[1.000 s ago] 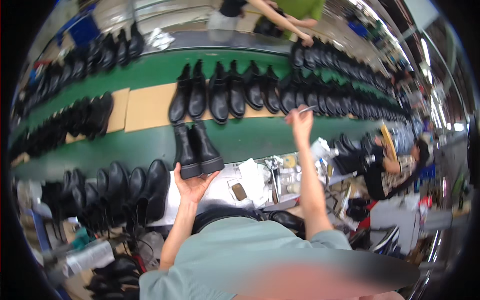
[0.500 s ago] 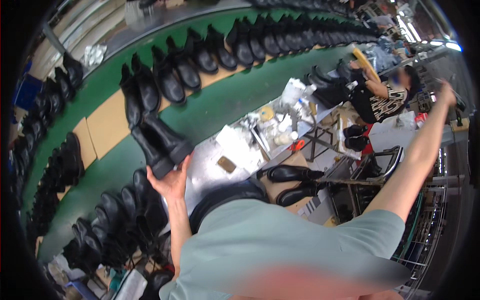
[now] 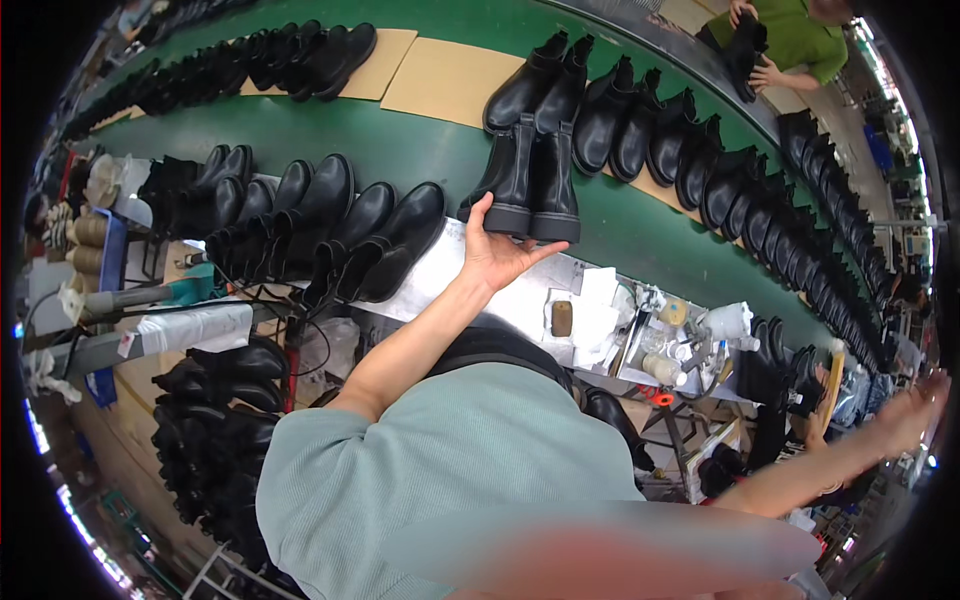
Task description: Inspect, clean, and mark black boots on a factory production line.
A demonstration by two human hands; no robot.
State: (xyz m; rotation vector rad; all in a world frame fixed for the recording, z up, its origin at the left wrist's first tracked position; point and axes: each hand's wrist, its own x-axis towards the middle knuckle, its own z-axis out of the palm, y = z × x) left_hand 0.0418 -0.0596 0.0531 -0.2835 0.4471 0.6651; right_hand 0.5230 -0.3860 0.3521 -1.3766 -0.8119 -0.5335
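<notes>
The black boots (image 3: 549, 180) are over the green table (image 3: 640, 228), soles grasped in my left hand (image 3: 495, 258), which alone steadies them while my right hand (image 3: 912, 418), over the table a second ago, has swung far right, its grip too blurred to tell.

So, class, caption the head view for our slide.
Left hand against the soles of two black boots, right hand outstretched.

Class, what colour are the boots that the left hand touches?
The boots at the left hand are black; the head view shows it best.
</notes>
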